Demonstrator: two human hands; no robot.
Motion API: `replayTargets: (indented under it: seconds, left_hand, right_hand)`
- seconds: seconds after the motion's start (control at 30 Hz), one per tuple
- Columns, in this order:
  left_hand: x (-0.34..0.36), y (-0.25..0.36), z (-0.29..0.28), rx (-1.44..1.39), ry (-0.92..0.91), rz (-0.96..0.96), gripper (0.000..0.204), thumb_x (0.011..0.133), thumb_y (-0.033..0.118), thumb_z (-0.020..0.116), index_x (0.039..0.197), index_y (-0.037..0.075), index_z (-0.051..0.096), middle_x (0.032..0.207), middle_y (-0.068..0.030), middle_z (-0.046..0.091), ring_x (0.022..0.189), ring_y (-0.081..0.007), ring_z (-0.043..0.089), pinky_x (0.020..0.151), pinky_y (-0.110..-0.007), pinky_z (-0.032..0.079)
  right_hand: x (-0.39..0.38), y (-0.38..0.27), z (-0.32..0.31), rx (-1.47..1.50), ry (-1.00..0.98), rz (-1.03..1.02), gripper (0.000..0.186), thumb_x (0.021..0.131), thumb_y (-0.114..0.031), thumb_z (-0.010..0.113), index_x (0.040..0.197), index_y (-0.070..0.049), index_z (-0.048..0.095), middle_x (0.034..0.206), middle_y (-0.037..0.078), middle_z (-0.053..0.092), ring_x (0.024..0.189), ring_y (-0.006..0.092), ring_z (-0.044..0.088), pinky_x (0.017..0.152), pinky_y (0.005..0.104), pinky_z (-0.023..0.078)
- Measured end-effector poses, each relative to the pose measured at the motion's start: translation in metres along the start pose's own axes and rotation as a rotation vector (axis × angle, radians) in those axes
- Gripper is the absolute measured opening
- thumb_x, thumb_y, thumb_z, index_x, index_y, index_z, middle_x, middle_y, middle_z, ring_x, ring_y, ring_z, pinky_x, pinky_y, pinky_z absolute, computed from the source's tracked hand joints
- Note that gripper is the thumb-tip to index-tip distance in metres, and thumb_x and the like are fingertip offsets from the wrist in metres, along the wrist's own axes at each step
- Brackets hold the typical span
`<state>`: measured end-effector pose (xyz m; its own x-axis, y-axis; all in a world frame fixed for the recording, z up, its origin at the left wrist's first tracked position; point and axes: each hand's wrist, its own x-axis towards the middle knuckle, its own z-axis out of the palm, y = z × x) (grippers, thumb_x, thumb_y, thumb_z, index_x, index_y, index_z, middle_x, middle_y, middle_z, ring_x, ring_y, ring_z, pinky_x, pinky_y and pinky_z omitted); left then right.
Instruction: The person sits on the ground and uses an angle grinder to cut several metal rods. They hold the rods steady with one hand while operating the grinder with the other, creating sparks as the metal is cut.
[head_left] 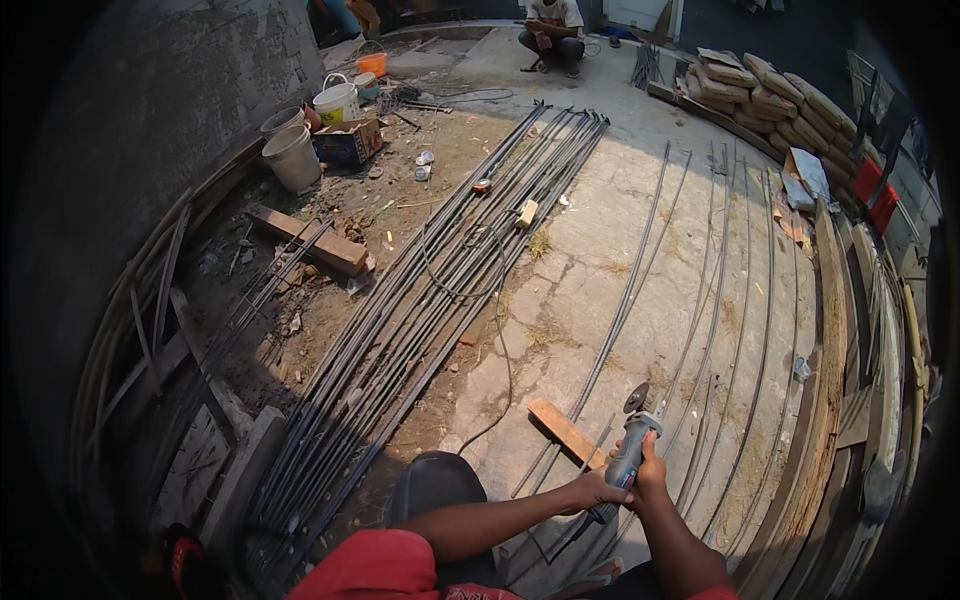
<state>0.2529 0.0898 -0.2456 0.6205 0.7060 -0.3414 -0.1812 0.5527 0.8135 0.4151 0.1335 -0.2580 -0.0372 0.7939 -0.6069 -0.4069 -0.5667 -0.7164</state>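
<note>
Both of my hands are closed around a grey-green angle grinder point(630, 452) low in the view, right of centre. My left hand point(596, 489) grips the rear of its body from the left. On the other side, my right hand point(652, 472) wraps the body nearer the head. Its cutting disc point(636, 398) points away from me; whether it spins I cannot tell. Just left of the grinder, thin steel bars point(607, 355) run over a short wooden block point(566, 432). I cannot make out any contact between disc and bar.
A bundle of steel bars point(400, 300) lies left of centre, with a dark cable point(510, 365) across it. Buckets point(292, 158) and a carton point(348, 143) stand far left. Long planks point(828, 330) line the right side. Stacked sacks point(770, 95) and a squatting person point(553, 35) are at the back.
</note>
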Motion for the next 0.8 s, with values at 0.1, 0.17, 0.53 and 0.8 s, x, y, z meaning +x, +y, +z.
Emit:
replayTargets:
  seconds: [0.1, 0.17, 0.53, 0.8]
  left_hand:
    - [-0.007, 0.0, 0.002, -0.002, 0.013, 0.014, 0.078, 0.085, 0.03, 0.084, 0.145, 0.001, 0.044, 0.127, -0.0088, 0.058, 0.115, -0.017, 0.057, 0.098, -0.032, 0.047]
    - [-0.003, -0.004, 0.001, -0.018, 0.002, 0.025, 0.081, 0.085, 0.03, 0.084, 0.148, 0.001, 0.041, 0.132, -0.0099, 0.056, 0.12, -0.0179, 0.055, 0.1, -0.032, 0.046]
    - [0.017, -0.014, -0.006, 0.138, 0.014, 0.034, 0.073, 0.084, 0.032, 0.085, 0.14, 0.002, 0.049, 0.124, -0.0085, 0.062, 0.115, -0.0174, 0.059, 0.101, -0.033, 0.048]
    - [0.032, -0.02, -0.031, 0.151, -0.053, -0.154, 0.083, 0.101, 0.073, 0.042, 0.146, 0.004, 0.048, 0.128, -0.0131, 0.064, 0.123, -0.0241, 0.06, 0.103, -0.044, 0.048]
  right_hand:
    - [-0.008, -0.005, 0.007, -0.027, -0.04, 0.009, 0.075, 0.099, -0.066, 0.056, 0.126, 0.004, 0.058, 0.103, 0.017, 0.068, 0.084, 0.0284, 0.072, 0.072, 0.0426, 0.061]
    - [-0.005, -0.003, 0.008, -0.065, 0.01, 0.0, 0.075, 0.099, -0.067, 0.054, 0.126, 0.003, 0.059, 0.101, 0.017, 0.069, 0.083, 0.0276, 0.072, 0.071, 0.0423, 0.061]
    - [0.009, -0.018, 0.017, -0.02, 0.098, 0.006, 0.064, 0.093, -0.062, 0.069, 0.114, -0.002, 0.061, 0.09, 0.013, 0.068, 0.067, 0.0241, 0.07, 0.058, 0.0361, 0.059]
    - [0.018, -0.028, -0.005, -0.111, 0.082, 0.048, 0.026, 0.088, -0.021, 0.077, 0.101, -0.001, 0.066, 0.085, 0.008, 0.068, 0.075, 0.0192, 0.071, 0.062, 0.0343, 0.058]
